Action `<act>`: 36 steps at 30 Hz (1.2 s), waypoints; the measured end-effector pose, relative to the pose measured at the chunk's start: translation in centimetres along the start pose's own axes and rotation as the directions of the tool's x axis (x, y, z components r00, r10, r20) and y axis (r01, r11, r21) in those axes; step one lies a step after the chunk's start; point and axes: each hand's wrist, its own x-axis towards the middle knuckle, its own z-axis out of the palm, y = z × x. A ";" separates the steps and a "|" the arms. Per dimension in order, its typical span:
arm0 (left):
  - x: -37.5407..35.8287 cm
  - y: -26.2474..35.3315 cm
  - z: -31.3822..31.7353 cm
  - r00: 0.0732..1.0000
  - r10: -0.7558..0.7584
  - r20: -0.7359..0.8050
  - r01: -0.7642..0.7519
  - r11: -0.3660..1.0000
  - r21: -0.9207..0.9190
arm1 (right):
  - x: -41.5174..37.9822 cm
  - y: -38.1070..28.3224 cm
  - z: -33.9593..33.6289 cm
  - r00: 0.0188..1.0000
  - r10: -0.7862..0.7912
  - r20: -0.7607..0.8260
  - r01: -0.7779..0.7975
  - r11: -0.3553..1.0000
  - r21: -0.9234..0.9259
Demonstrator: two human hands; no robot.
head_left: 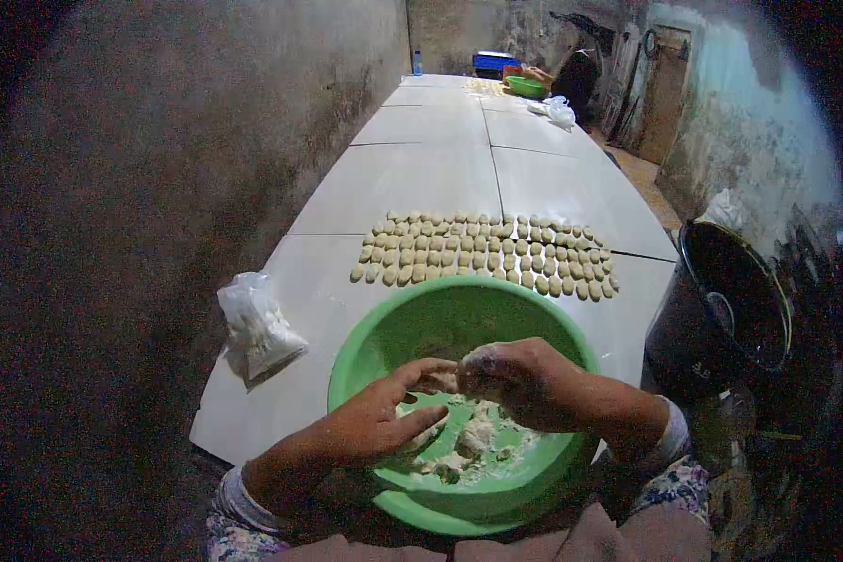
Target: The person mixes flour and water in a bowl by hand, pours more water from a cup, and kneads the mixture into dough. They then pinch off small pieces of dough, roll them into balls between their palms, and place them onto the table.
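A wide green plastic basin [459,291] stands at the near end of the table, with a gap in its front rim. White floury dough lumps [476,436] and loose flour lie inside it. My left hand [398,409] is over the basin's left side, thumb and fingers apart, its fingertips close to the other hand. My right hand [518,373], dusted with flour, has its fingers bent and pressed together over the basin. Whether a bit of dough is inside them is hidden. Just beyond the basin, small dough pieces [478,245] lie in several rows.
A white plastic bag [258,328] sits at the table's left edge. To the right stands a large black barrel [688,328]. Far down the white table [421,178] are another green basin [526,88], a blue crate [495,64], a bottle [417,64] and a person in dark clothing [579,80].
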 end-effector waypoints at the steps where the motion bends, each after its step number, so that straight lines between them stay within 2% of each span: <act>1: 0.2 0.3 -0.1 0.999 0.007 0.038 -0.008 0.999 0.039 | 0.0 -0.1 -0.1 0.999 -0.018 0.029 0.018 1.000 -0.012; 2: -0.1 1.0 -0.1 0.999 -0.004 0.046 0.002 0.999 0.047 | 0.0 -0.5 -0.2 0.998 0.055 0.028 -0.054 0.998 -0.035; 3: -0.1 0.8 -0.1 0.999 -0.007 0.040 0.005 0.999 0.049 | 0.2 -0.5 -0.2 0.998 0.050 0.033 -0.049 0.998 -0.033; 5: -0.2 0.3 -0.1 0.995 -0.044 0.090 0.044 0.999 0.006 | 0.6 -0.2 -0.2 0.990 0.132 -0.048 -0.131 0.991 0.015; 7: -0.3 1.2 0.0 0.996 -0.023 0.081 0.022 1.000 0.006 | 1.0 0.8 0.2 0.997 0.079 -0.013 -0.080 0.996 -0.050; 8: -0.4 1.8 0.1 0.992 -0.100 0.077 0.104 0.993 -0.058 | 1.2 1.9 1.2 0.997 -0.014 -0.073 0.027 0.983 0.181; 9: -0.5 2.2 0.1 0.981 -0.175 0.079 0.184 0.975 -0.123 | 1.3 2.1 1.9 0.984 -0.089 -0.152 0.143 0.908 0.394; 10: -0.2 0.3 -0.3 0.995 -0.083 0.056 0.084 0.996 -0.022 | 0.9 1.9 1.8 0.994 -0.046 -0.094 0.088 0.861 0.500; 11: -0.2 0.0 -0.4 0.995 -0.082 0.054 0.084 0.996 -0.021 | 0.7 1.5 1.4 0.994 -0.048 -0.093 0.088 0.861 0.500; 12: -0.1 -0.2 -0.4 0.997 -0.062 0.051 0.064 0.998 -0.025 | 0.8 0.9 0.8 0.993 -0.113 -0.039 0.118 0.983 0.140; 13: -0.1 -0.3 -0.3 0.998 -0.042 0.048 0.044 0.999 -0.030 | 0.7 0.4 0.5 0.988 -0.153 0.035 0.157 0.959 -0.238; 15: -0.1 -0.2 -0.1 0.996 -0.039 0.079 0.046 0.995 -0.088 | 0.6 -0.1 0.6 0.992 -0.129 0.014 0.129 0.970 -0.204; 17: -0.1 0.3 -0.1 0.992 -0.016 0.122 0.038 0.984 -0.176 | 0.7 -0.4 0.6 0.969 -0.244 0.040 0.244 0.918 -0.312; 18: -0.3 1.1 -0.6 0.986 0.067 0.156 -0.052 0.994 -0.098 | 0.6 -0.1 1.1 0.956 -0.277 -0.096 0.249 0.941 -0.230; 19: -0.5 1.4 -0.4 0.985 0.067 0.156 -0.052 0.994 -0.097 | 0.7 -0.1 1.1 0.956 -0.277 -0.097 0.249 0.941 -0.231; 21: -0.7 1.6 0.2 0.988 0.030 0.153 0.026 0.935 -0.354 | 0.7 -0.6 0.9 0.929 -0.347 -0.126 0.301 0.910 -0.287; 22: -0.8 1.8 0.5 0.994 0.014 0.110 0.021 0.951 -0.310 | 0.7 -0.9 0.6 0.948 -0.316 -0.043 0.294 0.917 -0.270; 23: -0.8 1.5 0.4 0.994 0.013 0.111 0.022 0.950 -0.311 | 0.6 -1.1 0.6 0.948 -0.315 -0.044 0.292 0.918 -0.269; 25: -0.6 0.6 0.1 0.993 -0.051 0.110 0.063 0.993 -0.100 | 0.6 -1.4 0.8 0.961 -0.275 -0.001 0.265 0.925 -0.273; 27: -0.7 0.6 0.0 0.997 -0.012 0.077 0.021 0.993 -0.113 | 0.7 -1.6 1.0 0.958 -0.286 0.000 0.274 0.919 -0.283; 29: -0.9 0.5 -0.2 0.998 0.022 0.065 -0.026 0.997 0.066 | 0.7 -1.8 1.0 0.954 -0.296 0.058 0.298 0.898 -0.323; 30: -0.8 1.2 0.4 0.999 0.035 0.034 -0.037 0.997 0.067 | 0.6 -1.6 0.9 0.939 -0.313 0.145 0.344 0.852 -0.395; 31: -0.8 1.2 0.3 0.999 0.035 0.035 -0.038 0.997 0.066 | 0.7 -1.2 1.1 0.939 -0.312 0.144 0.344 0.852 -0.395; 33: -0.7 1.3 0.2 0.989 0.030 0.147 -0.031 1.000 0.004 | 0.5 -0.5 1.7 0.922 -0.379 0.082 0.381 0.844 -0.376; 34: -0.8 1.4 0.6 0.980 0.166 0.108 -0.156 0.983 -0.100 | 0.1 -0.6 1.6 0.932 -0.360 0.055 0.353 0.856 -0.377; 35: -0.9 1.8 0.6 0.980 0.167 0.110 -0.156 0.983 -0.100 | -0.1 -0.8 1.3 0.932 -0.358 0.053 0.351 0.857 -0.378; 36: -0.9 2.3 0.5 0.978 0.134 0.163 -0.126 0.990 -0.055 | -0.2 -1.1 1.0 0.958 -0.242 0.156 0.283 0.893 -0.349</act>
